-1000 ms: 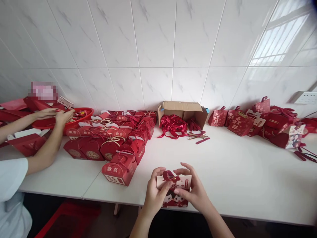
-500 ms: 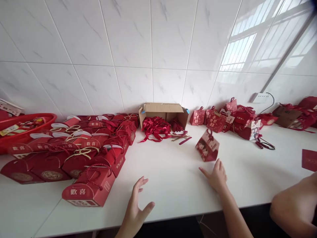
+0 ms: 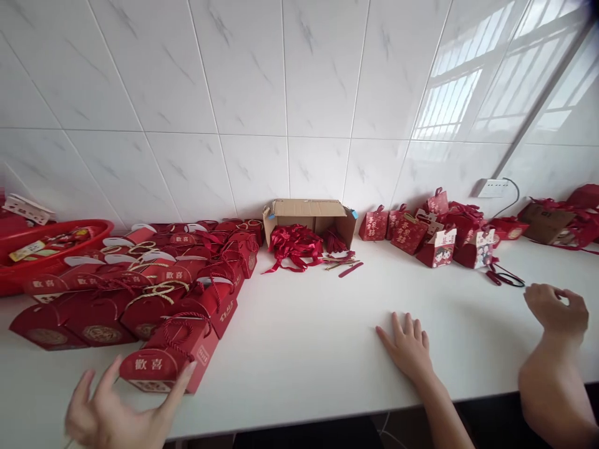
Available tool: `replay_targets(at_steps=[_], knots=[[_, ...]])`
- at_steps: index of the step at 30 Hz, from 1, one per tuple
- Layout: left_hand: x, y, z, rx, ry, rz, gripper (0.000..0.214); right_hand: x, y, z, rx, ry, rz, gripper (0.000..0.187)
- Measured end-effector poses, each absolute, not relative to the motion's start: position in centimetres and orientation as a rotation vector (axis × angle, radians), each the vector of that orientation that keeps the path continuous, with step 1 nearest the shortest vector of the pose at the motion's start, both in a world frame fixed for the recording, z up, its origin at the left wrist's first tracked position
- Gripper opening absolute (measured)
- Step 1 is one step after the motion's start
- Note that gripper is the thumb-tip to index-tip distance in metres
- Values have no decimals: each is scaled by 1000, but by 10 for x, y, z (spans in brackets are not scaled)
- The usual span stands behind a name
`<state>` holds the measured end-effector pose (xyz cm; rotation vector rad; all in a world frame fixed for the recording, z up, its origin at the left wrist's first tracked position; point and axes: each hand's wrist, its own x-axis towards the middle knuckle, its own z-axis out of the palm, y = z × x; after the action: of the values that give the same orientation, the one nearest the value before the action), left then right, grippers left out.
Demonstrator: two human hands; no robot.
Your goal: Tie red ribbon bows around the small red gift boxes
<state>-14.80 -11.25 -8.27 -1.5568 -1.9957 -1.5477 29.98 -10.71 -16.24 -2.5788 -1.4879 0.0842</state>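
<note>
My left hand is open with fingers spread at the bottom left, just in front of the nearest red handled gift box. That box fronts a crowd of several similar red gift boxes. My right hand lies flat and open on the white table, holding nothing. A small red and white picture box stands at the edge of the pile of small red boxes at the back right.
A cardboard box spilling red ribbons sits against the tiled wall. A red basin is at the far left. Another person's arm and curled hand reach over the table at the right. A wall socket is behind.
The small picture box that my hands held a second ago has left them and now stands by the right pile. My left hand swung left toward the nearest red box. Another person's hand came in.
</note>
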Motion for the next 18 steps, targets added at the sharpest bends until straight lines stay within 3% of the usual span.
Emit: replay_targets(at_steps=[7,10,13,18], knots=[[-149,-113,-83,-1809,-1984,-1401,81,306,-110,-173,-2573,-1476,51,76],[-136,-140,-87,-2223,-1943,-1397,78,308,-111,-176,-2552,-1465,40,77],[-119,-156,-88,-2594,-1868,-1470,83,308,-112,-177,-2534,-1468,36,78],[-90,-144,-95,-2562,-2032,-1745,101,308,-112,-176,-2538,-1463,4,76]])
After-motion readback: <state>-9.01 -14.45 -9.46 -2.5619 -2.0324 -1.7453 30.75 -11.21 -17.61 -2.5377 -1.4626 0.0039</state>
